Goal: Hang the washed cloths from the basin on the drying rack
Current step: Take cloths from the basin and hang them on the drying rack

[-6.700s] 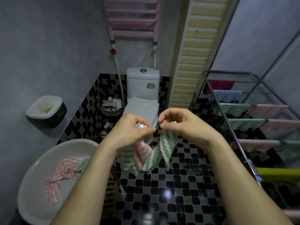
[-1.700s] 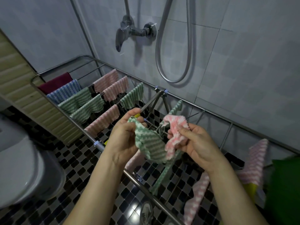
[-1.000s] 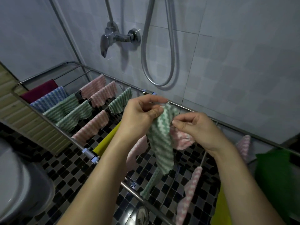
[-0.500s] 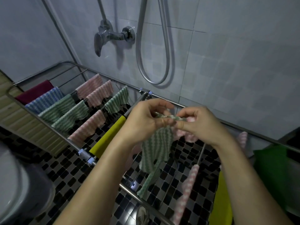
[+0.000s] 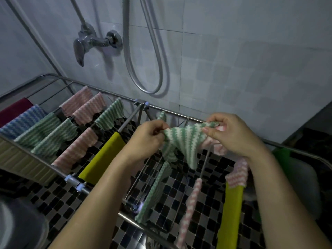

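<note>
A green-and-white striped cloth (image 5: 185, 141) is stretched between my hands above the middle of the metal drying rack (image 5: 172, 112). My left hand (image 5: 147, 139) pinches its left corner. My right hand (image 5: 231, 133) pinches its right corner and also holds a bunched pink-and-white cloth (image 5: 218, 148) under the palm. The green cloth's lower edge hangs loose over the rack's thin rods. The basin is out of view.
Several cloths hang on the rack: pink, green, blue and maroon ones at left (image 5: 50, 130), a yellow cloth (image 5: 102, 157), a green one (image 5: 154, 193) and a pink one (image 5: 190, 209) below my hands, another yellow cloth (image 5: 230, 212) at right. A shower tap (image 5: 89, 42) and hose are on the tiled wall.
My hands have moved apart, and the green cloth has gone from hanging bunched to stretched wide between them. The view has shifted slightly right.
</note>
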